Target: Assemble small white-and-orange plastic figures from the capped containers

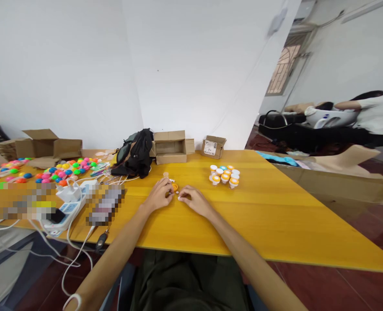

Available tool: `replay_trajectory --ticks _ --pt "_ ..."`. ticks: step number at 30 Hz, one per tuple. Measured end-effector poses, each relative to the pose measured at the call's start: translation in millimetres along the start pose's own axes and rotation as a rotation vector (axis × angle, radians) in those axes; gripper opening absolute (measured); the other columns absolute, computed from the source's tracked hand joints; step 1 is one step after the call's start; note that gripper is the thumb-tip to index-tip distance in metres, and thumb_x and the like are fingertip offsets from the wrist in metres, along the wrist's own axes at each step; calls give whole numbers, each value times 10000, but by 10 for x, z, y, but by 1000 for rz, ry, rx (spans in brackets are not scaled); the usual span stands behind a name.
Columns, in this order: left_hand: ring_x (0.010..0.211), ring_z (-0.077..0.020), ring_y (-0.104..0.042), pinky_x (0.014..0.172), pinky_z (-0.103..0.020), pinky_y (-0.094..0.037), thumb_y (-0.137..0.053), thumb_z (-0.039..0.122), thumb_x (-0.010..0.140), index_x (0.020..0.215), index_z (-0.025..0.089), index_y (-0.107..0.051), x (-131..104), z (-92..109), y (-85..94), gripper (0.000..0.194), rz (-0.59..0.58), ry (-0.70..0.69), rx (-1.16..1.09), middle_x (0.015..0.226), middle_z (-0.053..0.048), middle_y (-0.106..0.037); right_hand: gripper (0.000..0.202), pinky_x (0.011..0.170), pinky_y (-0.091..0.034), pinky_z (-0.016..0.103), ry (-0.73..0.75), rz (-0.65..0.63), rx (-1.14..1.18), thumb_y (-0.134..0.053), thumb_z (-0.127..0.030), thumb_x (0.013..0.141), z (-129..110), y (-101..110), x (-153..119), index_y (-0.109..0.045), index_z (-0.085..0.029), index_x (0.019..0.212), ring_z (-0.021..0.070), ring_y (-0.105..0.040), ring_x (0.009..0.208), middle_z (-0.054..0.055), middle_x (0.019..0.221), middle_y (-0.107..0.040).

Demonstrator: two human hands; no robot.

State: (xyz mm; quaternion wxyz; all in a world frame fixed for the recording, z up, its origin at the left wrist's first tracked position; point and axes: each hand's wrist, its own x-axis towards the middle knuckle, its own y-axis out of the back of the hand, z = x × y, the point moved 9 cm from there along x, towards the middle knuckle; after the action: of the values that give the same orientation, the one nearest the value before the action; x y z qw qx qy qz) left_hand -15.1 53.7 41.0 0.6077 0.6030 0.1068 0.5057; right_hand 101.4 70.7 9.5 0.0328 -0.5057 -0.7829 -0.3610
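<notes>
My left hand (160, 193) is over the yellow table (191, 224), its fingers curled beside a small orange ring-shaped lid (175, 187). What its fingertips hold, if anything, is too small to tell. To the right, my right hand (193, 199) pinches a tiny white piece (179, 198) between thumb and finger. Another tiny white piece (177, 192) lies between the hands. Just beyond my left hand stands a small clear cup (166, 175), with small white bits (172, 180) near it.
Lidded jars (224, 177) stand in a group at right. Open cardboard boxes (170, 147) and a black bag (136, 153) line the wall. Colourful balls (64, 170), a power strip (70, 209) with cables and a blurred phone (106, 205) lie left. A person (379, 113) is far right.
</notes>
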Motion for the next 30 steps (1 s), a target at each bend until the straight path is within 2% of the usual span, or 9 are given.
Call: replay_trajectory --ticks 19,30 --pt "948 -215 -565 897 -372 -474 -516 126 893 799 226 -642 -18 -37 8 186 -9 -10 -18 968 -52 -609 140 840 -509 326 -9 1 -29 -670 -90 807 -3 -11 11 -707 -224 788 183 -652 853 21 872 -684" --pt "961 -226 -566 892 -387 -479 -530 75 806 819 227 -642 -54 -112 46 189 4 19 11 998 -56 -613 117 852 -501 333 39 13 -58 -699 -123 818 17 -25 5 -720 -238 817 190 -645 878 21 890 -666"
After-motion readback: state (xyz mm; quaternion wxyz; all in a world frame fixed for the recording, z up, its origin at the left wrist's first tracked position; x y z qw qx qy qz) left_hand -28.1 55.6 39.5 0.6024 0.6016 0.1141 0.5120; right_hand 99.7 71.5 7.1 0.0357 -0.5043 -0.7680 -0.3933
